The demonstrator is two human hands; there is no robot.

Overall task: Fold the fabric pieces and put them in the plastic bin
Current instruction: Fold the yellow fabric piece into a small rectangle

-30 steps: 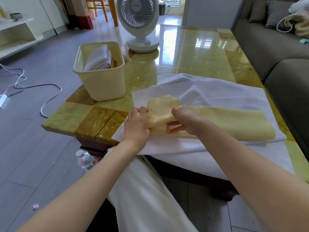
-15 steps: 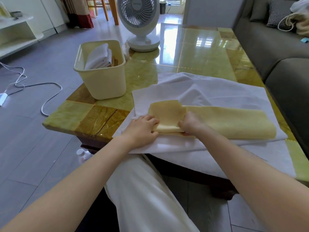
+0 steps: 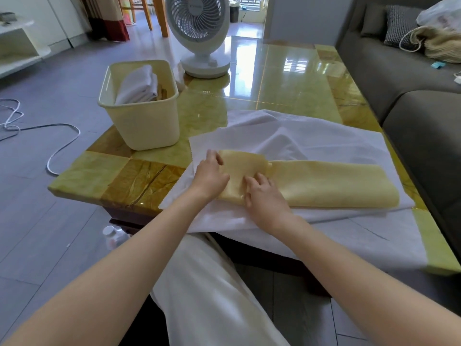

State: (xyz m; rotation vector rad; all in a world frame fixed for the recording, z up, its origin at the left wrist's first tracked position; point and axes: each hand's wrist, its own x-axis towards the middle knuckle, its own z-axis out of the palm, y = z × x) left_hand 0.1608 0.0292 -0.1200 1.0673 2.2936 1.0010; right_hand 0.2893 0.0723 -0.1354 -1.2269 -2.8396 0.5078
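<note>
- Yellow fabric (image 3: 324, 183) lies as a long strip across the near part of the desk (image 3: 287, 83), on top of a spread white fabric (image 3: 324, 136) whose near edge hangs over the desk edge.
- At the strip's left end we see a folded flap (image 3: 242, 168) turned over onto the strip; both of our hands are on it.
- Our left hand (image 3: 212, 177) sits at the flap's left edge. Its fingers (image 3: 217, 156) are lightly bent and lie against that edge. We cannot tell whether any cloth is caught under them.
- Our right hand (image 3: 265, 196) lies palm down on the near right part of the flap, its fingers (image 3: 262, 179) straight and spread, pressing the cloth flat. The rest of the strip runs off to the right of them.
- Beyond our left hand, a cream plastic bin (image 3: 149, 126) stands on the desk's left part, apart from the yellow fabric; folded white cloths (image 3: 137, 83) stand inside it.
- A white fan (image 3: 199, 26) stands at the desk's far side, a grey sofa (image 3: 411, 83) runs along the right, and a white cable (image 3: 62, 143) lies on the floor to the left.
</note>
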